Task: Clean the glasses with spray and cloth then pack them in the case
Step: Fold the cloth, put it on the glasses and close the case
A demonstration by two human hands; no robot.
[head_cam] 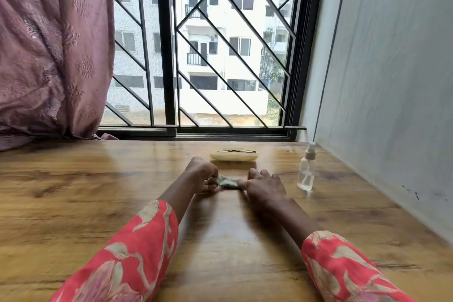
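A small pale green cloth [226, 182] lies bunched on the wooden table [98, 193] between my two hands. My left hand [202, 174] pinches its left end with curled fingers. My right hand [263, 185] holds its right end, fingers bent over it. Behind the hands sits a cream oval glasses case [234, 155], open, with the dark-framed glasses [234, 151] lying in it. A clear spray bottle [306, 169] with a white nozzle stands upright to the right of my right hand.
A window with a black grille [208, 56] rises behind the table. A mauve curtain [49, 44] hangs at the left and rests on the table's far left corner. A grey wall [392, 81] borders the table's right side.
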